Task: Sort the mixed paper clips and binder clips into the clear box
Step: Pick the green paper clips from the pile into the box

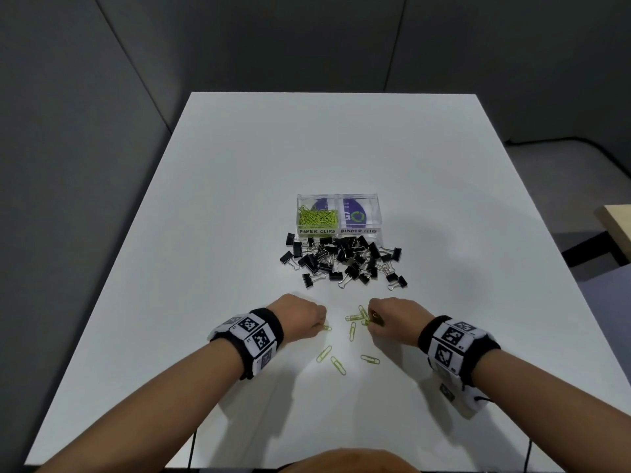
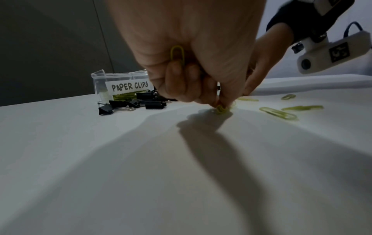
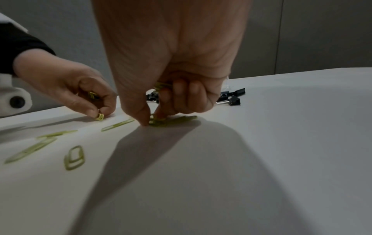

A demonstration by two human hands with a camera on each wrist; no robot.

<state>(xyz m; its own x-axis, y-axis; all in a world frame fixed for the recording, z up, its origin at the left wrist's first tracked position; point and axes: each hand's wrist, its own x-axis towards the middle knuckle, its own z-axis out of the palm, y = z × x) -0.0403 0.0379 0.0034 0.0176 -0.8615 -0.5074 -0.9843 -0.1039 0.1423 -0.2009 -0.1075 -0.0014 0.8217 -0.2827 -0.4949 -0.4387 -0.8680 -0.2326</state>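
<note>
A clear two-part box (image 1: 339, 230) labelled PAPER CLIPS and BINDER CLIPS stands mid-table; green paper clips fill its left half (image 1: 317, 217), and the right half holds no clips. Black binder clips (image 1: 345, 261) lie heaped in front of it. Several green paper clips (image 1: 338, 365) are scattered near me. My left hand (image 1: 321, 324) pinches a paper clip (image 2: 220, 108) at the table and keeps another (image 2: 178, 53) curled in its palm. My right hand (image 1: 370, 324) pinches a paper clip (image 3: 155, 121) on the table and holds more clips (image 3: 163, 85) in its curled fingers.
The white table (image 1: 239, 199) stretches wide around the box, with grey partition walls behind. A wooden desk corner (image 1: 618, 220) shows at the far right. Cables (image 1: 193, 448) hang at the table's near edge.
</note>
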